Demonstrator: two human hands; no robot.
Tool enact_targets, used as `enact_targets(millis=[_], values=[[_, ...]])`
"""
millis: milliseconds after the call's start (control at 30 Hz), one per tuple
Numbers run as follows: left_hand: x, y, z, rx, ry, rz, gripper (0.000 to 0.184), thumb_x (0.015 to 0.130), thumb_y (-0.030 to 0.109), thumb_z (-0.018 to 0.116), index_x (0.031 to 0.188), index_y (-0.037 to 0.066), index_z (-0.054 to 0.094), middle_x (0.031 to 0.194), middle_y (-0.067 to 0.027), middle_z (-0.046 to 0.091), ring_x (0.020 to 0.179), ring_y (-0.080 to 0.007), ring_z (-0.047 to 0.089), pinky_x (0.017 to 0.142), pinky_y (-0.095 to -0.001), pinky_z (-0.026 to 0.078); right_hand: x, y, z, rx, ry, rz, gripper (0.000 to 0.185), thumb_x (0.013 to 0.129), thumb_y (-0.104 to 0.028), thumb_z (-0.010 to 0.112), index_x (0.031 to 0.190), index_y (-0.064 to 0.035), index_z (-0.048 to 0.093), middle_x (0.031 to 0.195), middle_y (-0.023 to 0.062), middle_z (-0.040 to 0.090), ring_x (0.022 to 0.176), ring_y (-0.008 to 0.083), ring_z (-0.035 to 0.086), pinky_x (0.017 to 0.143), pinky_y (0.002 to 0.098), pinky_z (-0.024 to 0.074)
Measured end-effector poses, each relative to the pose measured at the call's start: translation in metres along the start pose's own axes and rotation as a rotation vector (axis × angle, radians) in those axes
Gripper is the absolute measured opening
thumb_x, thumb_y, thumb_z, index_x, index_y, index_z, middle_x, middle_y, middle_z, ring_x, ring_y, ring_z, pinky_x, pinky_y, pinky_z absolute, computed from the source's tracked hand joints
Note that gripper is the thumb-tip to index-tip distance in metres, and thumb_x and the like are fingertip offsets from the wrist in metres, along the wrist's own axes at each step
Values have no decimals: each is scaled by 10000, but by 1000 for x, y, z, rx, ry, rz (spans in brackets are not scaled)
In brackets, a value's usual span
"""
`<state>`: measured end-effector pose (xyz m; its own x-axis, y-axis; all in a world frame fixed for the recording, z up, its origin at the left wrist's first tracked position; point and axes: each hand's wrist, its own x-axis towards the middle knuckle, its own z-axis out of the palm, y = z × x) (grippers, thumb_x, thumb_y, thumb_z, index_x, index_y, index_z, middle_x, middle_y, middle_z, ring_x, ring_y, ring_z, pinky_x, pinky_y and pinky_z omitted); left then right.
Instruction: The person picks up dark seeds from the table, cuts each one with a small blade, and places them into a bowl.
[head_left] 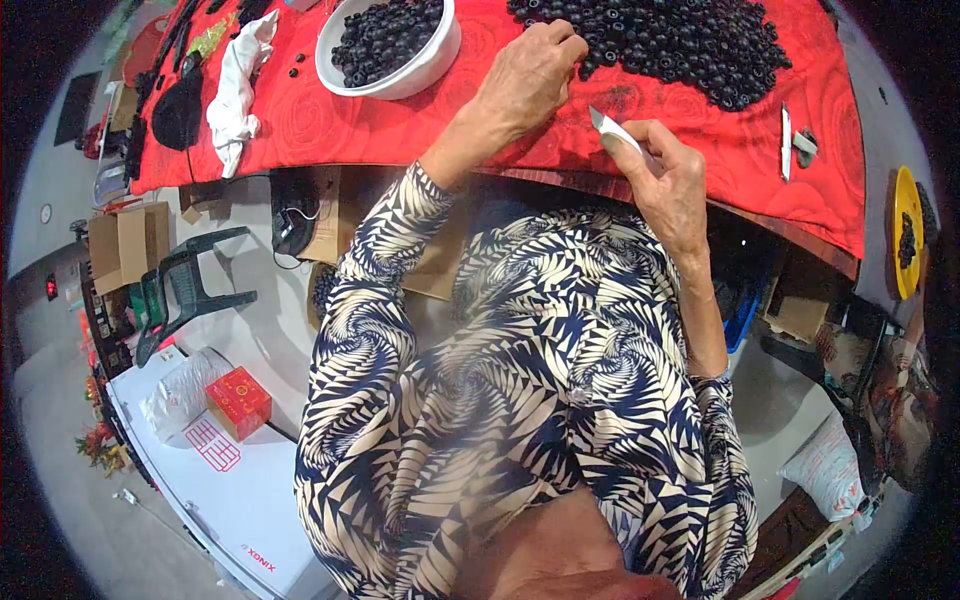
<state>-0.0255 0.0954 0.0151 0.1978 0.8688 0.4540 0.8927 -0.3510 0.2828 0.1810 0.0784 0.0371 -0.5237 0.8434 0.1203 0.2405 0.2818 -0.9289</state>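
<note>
My left hand (pixel 530 78) is at the near edge of a pile of small black ring-shaped parts (pixel 680 45) on the red cloth. Its fingers are curled together, and whatever is between them, if anything, is hidden. To the right, my right hand (pixel 668 180) grips a small knife (pixel 612 126) with a pale handle and a pointed blade. The blade points up and left toward my left hand, apart from it. Left of my left hand stands a white bowl (pixel 440 52) filled with similar black parts.
The red cloth (pixel 320 135) covers the table. A crumpled white cloth (pixel 235 95) and a black item (pixel 178 112) lie left. A thin white strip (pixel 786 143) lies right. A yellow tray (pixel 905 230) is at far right; a green chair (pixel 195 285) stands below left.
</note>
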Motion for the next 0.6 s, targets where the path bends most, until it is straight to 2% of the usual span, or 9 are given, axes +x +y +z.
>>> enact_targets(millis=[33,100,200,300,400,433,533,567,600], values=[[0,1,0,-6,1,-11,175,750,54,590,922,24,594,887,-127,548,838,-334,551,742,-410,467,0,2,1,0,5,-16,194,847,-168,630,884,22,622,678,-8,564,608,50,467,537,218,376],[-2,3,-2,-22,0,-35,175,741,42,587,916,24,590,874,-125,539,841,-339,542,739,-412,464,1,0,1,1,16,-14,198,823,-184,654,854,11,631,653,42,603,572,87,525,520,255,414],[-1,6,-7,75,70,47,146,740,15,593,885,12,610,851,-86,587,792,-240,588,694,-346,519,2,-6,1,18,-3,33,200,813,-190,663,846,5,637,644,66,624,550,104,554,512,274,435],[1,15,-29,-12,116,53,126,844,84,600,931,-7,599,860,-111,570,741,-222,590,634,-330,481,1,-4,1,0,1,25,202,817,-189,659,855,8,639,647,61,623,549,100,549,512,271,433],[-1,20,-41,-255,263,-67,125,829,100,626,880,-14,619,834,-100,556,695,-202,588,582,-311,475,0,-4,1,15,10,52,206,819,-190,658,860,11,638,654,57,623,561,98,547,518,267,431],[-5,22,-47,-510,224,-236,144,821,108,639,888,-19,628,852,-101,592,703,-192,603,592,-296,483,0,-5,2,29,10,72,208,819,-191,658,861,12,637,657,57,623,566,98,547,521,265,431],[-30,11,-37,-1004,177,-706,191,812,50,619,996,-2,623,890,-85,652,801,-175,638,721,-280,522,1,-2,3,-12,-9,43,212,817,-192,659,864,13,637,666,61,625,583,100,550,531,263,434],[-38,7,-36,-1172,202,-632,229,827,73,640,1031,-27,619,906,-108,662,811,-137,641,748,-249,526,1,1,4,-5,-6,25,212,817,-192,658,865,13,637,669,62,625,584,100,551,532,263,435],[-43,7,-38,-1182,207,-650,228,821,60,640,1029,-31,617,910,-110,660,815,-144,642,752,-254,526,1,5,6,3,-5,6,213,817,-193,658,866,13,637,672,63,625,585,100,551,533,262,435]])
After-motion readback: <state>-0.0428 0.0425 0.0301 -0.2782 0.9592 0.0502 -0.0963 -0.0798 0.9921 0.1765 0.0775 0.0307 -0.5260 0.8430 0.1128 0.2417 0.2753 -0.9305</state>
